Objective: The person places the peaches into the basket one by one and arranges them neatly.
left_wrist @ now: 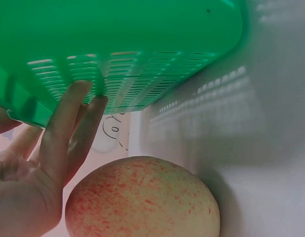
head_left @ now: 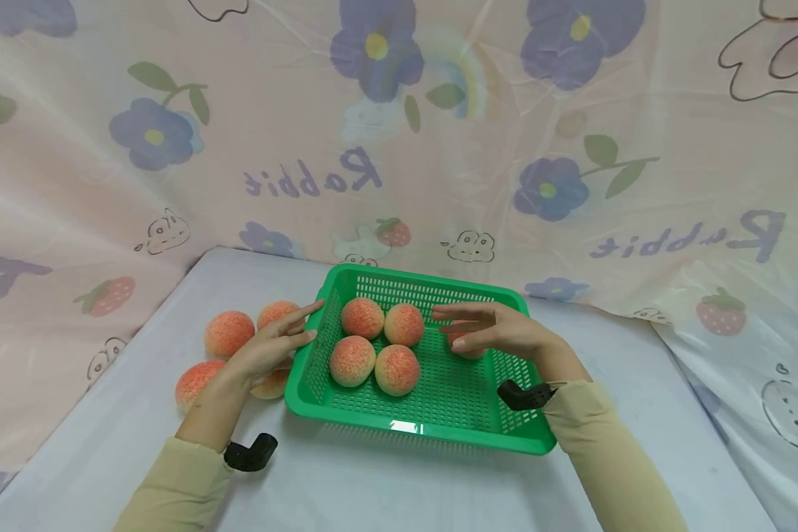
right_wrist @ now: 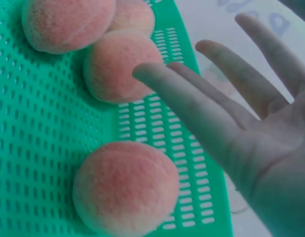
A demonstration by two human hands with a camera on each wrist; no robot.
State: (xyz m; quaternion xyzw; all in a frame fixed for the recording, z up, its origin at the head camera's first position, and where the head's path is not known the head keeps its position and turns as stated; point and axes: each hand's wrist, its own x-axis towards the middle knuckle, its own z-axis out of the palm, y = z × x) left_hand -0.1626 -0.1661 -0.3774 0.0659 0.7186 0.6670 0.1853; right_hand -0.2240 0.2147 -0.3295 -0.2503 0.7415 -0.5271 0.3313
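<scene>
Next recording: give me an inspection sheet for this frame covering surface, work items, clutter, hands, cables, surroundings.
Surface: pale table.
Work items: green basket holding four peaches plus a fifth peach under the right hand; loose peaches left of the basket.
Clutter: nothing seen.
Hands: left hand open, fingers touching the basket's left wall; right hand open, hovering over the fifth peach.
Cables: nothing seen; a black wrist mount on each forearm.
Surroundings: floral cloth with Rabbit lettering behind.
</scene>
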